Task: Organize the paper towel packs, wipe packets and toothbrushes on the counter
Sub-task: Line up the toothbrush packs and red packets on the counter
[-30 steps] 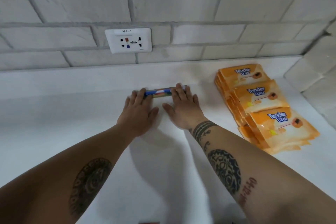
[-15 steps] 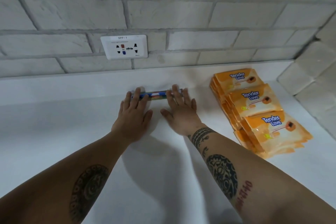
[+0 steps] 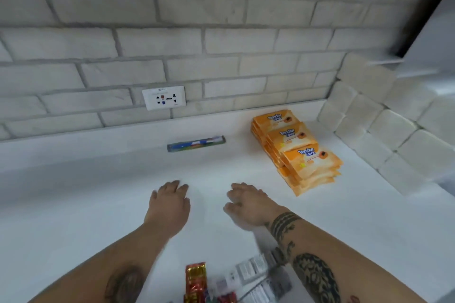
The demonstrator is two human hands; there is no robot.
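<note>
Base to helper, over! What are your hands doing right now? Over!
Left hand open, right hand open, both empty. Toothbrush pack flat by back wall, untouched. Loose packets at near edge.

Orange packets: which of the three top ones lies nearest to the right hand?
The front packet, at the row's end toward the right hand; the other two lie behind it, closer to the wall.

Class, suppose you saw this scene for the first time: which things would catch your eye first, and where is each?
The bright orange packets stand out most, stacked in an overlapping row on the right of the white counter. Next comes the blue toothbrush pack, lying alone at the back, below the socket. In front, the left hand and right hand hold nothing.
</note>
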